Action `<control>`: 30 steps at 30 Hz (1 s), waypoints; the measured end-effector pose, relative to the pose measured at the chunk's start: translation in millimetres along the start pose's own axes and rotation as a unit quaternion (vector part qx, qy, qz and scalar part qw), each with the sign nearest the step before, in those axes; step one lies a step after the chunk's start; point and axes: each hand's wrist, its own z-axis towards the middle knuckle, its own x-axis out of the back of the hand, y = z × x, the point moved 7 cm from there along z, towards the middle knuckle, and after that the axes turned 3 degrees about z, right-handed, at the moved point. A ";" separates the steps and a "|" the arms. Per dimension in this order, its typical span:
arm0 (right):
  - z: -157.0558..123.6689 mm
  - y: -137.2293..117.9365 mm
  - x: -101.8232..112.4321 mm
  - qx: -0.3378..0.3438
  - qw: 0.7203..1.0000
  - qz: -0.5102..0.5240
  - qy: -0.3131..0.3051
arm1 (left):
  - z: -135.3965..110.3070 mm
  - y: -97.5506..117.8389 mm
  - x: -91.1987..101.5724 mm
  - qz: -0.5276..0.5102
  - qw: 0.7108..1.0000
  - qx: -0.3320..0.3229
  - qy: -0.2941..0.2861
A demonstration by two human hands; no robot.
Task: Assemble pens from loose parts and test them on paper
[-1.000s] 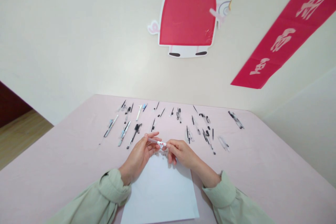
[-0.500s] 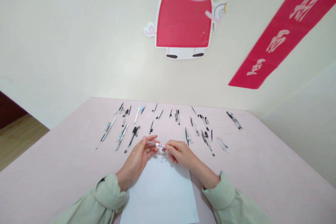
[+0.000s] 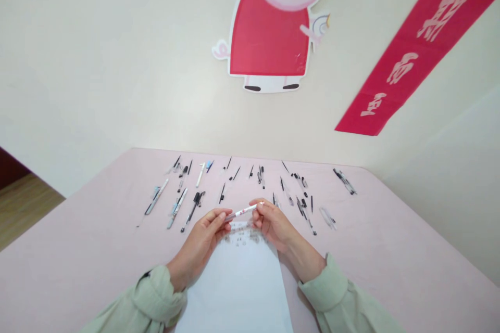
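Between my two hands is a slim white pen (image 3: 245,211) with small red markings, tilted up toward the right. My left hand (image 3: 205,234) pinches its greyish left end between thumb and fingers. At the other end, the fingertips of my right hand (image 3: 276,226) close around the white tip. Below them lies a white sheet of paper (image 3: 238,286) with dark marks or printing along its far edge, partly covered by my hands.
Taken-apart pens, caps and black refills lie in rows across the pink tablecloth (image 3: 371,250). White-and-blue pens (image 3: 177,208) are at left, clear barrels (image 3: 328,218) at right. A wall (image 3: 117,88) with a cartoon cutout and red banner rises behind the table.
More of the white pen now shows between my hands, and its right end is raised. My right hand has turned and shifted slightly right. The camera view has shifted slightly.
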 end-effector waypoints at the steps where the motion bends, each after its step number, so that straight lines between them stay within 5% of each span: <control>1: 0.5 0.1 1.4 -0.001 1.000 0.023 0.009 | 0.0 1.0 -0.7 0.032 0.999 -0.011 -0.005; 8: 6.1 0.1 10.8 0.044 0.987 0.142 0.057 | -4.4 -1.2 -19.5 0.242 0.961 -0.096 -0.097; 15: 10.1 -18.5 21.2 0.021 0.957 0.289 0.020 | -13.9 -3.7 -35.4 0.394 0.893 -0.144 -0.161; 30: 0.9 -41.6 15.0 0.061 0.966 0.250 -0.011 | -17.1 0.7 -38.1 0.433 0.871 -0.160 -0.166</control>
